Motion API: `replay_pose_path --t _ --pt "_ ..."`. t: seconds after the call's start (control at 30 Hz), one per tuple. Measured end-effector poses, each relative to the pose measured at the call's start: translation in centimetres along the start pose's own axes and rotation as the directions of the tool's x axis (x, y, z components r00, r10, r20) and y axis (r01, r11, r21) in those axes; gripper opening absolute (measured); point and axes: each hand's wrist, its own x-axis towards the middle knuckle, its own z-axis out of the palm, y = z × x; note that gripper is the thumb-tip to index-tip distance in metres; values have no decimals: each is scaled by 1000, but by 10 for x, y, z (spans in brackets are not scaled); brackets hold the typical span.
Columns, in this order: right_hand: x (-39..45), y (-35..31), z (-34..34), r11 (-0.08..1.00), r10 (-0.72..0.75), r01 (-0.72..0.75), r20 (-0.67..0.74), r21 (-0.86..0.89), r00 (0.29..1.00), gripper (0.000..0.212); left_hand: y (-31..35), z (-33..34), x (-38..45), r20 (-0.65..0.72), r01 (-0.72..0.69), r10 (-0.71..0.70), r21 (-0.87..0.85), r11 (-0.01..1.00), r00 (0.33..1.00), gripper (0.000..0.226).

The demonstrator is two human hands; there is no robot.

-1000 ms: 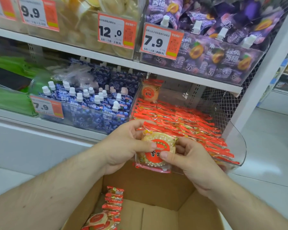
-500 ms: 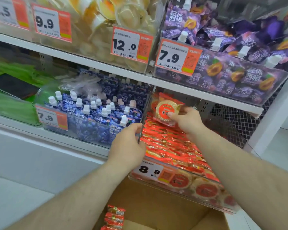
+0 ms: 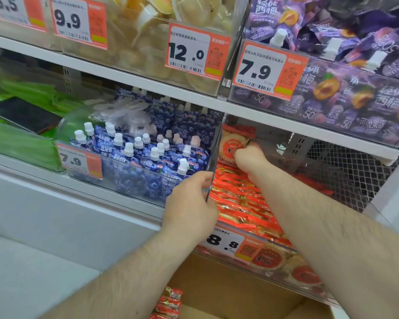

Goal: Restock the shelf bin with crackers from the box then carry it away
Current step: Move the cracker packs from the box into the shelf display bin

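Clear bin (image 3: 213, 157), pulled forward over box (image 3: 228, 293): left hand (image 3: 189, 203) grips its side wall as a brace, right hand (image 3: 249, 155) pinches cracker pack (image 3: 230, 146) upright at rear row.

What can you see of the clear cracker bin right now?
The clear plastic bin sits pulled forward on the middle shelf, packed with rows of red-orange cracker packs. An 8.8 price tag is on its front. The left hand grips its left wall; the right hand holds a cracker pack at the back.
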Motion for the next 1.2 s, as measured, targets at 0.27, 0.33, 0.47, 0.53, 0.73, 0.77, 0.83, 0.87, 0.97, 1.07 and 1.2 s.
replay_pose_path --t 0.27,0.33,0.47,0.53,0.73,0.77,0.83,0.87,0.97,1.07,1.2 --pt "-4 1 -10 999 37 -40 116 22 993 36 -1 -1 -1 14 -7 6 13 1000 1000 39" --pt "-6 -1 -9 998 41 -44 83 38 996 28 -2 -1 -1 25 -16 16 22 1000 1000 41" --pt "-11 -1 -6 998 32 -25 117 -61 993 22 -1 -2 0 24 -7 6 23 1000 1000 42" --pt "-12 -2 -9 997 39 -30 133 -69 990 19 -1 -2 0 20 -4 3 27 1000 1000 44" --pt "-27 -2 -29 994 98 -90 153 -62 983 38 1 -5 1 58 11 -12 17 1000 998 46" --pt "-32 -3 -32 993 112 -104 143 -64 983 50 2 -6 1 63 18 -19 16 1000 998 46" --pt "-42 -3 -40 991 117 -108 128 -73 985 65 3 -6 1 69 29 -30 9 1000 997 45" --pt "-49 -4 -43 992 106 -96 123 -80 987 67 3 -6 1 68 29 -30 4 1000 997 43" --pt "-71 -7 -51 993 85 -78 78 -93 993 64 6 -7 -2 60 0 2 -33 999 998 31" --pt "-102 -7 -53 976 8 -9 -6 -219 1000 67 6 -13 -7 11 -64 64 -8 998 998 22" --pt "-160 11 -42 862 -460 374 -215 -342 862 46 3 -32 -20 118 -103 80 201 974 990 31"
